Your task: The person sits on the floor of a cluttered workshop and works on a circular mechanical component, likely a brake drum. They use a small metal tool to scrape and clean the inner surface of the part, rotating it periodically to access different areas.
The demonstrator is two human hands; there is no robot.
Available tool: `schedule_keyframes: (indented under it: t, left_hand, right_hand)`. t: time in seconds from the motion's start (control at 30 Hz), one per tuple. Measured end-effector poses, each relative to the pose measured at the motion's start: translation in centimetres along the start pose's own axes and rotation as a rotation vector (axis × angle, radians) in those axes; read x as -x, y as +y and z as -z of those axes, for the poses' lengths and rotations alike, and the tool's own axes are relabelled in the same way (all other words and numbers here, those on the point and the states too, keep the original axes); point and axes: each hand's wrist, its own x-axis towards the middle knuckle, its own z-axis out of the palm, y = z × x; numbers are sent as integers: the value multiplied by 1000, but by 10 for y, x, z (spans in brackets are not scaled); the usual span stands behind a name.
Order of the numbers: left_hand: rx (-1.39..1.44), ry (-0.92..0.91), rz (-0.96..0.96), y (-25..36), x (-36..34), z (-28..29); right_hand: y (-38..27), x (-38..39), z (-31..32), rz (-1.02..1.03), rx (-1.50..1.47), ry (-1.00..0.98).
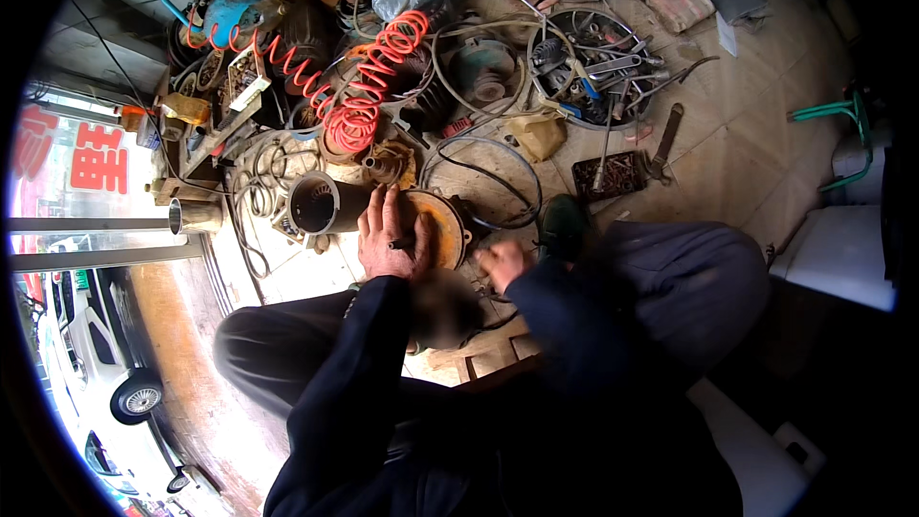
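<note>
A metal housing lies on the floor between my legs, with a grey hollow cylinder (316,203) at its left and a rusty orange round flange (442,230) at its right. My left hand (388,237) grips the housing where the two meet, fingers over the top and thumb on the flange. A small dark stub shows by that thumb; what it belongs to is hidden. Just right of the flange's rim is my right hand (503,264), curled and smeared by motion, so anything in its fingers cannot be made out. The area below the flange is dark and blurred.
A red coiled air hose (354,120) runs over piled parts at the far left. Beyond my shoe stand a round basket of tools (589,67), a tray of small bolts (610,175) and a hammer (663,142). Black cable loops (488,172) lie behind the flange.
</note>
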Motion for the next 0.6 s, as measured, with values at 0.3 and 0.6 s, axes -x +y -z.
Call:
schedule_keyframes:
  t: [0.3, 0.6]
  left_hand:
    - [18, 2, -16, 4, -4, -6]
    - [46, 0, -44, 11, -3, -8]
  right_hand:
    - [-6, 41, -22, -110, -339, 287]
    - [-25, 0, 81, 42, 213, -152]
